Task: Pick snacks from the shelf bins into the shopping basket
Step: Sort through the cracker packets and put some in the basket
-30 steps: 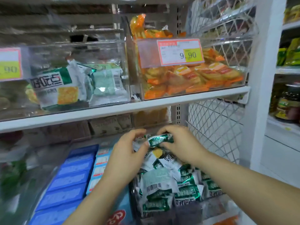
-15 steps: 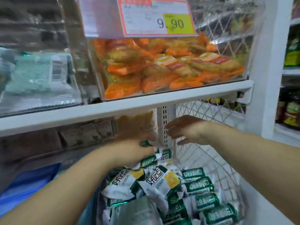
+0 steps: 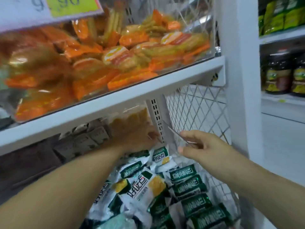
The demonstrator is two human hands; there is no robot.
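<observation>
A white shelf board [image 3: 115, 103] runs above both hands' fingers, carrying a clear bin [image 3: 204, 53] of orange snack packets [image 3: 115, 55]. Beneath the fingers lies a heap of green-and-white snack packets [image 3: 145, 185]. The left hand [image 3: 137, 139] reaches under the shelf, fingertips at the heap's far end; blur hides whether they grip anything. Just beside it, the right hand [image 3: 201, 149] hovers, fingers loosely spread, holding nothing

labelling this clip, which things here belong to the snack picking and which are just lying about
Job: left hand, right hand, green-white snack packets, orange snack packets.
Lying about: price tag, dark jars, brown boxes, wire mesh panel.
</observation>
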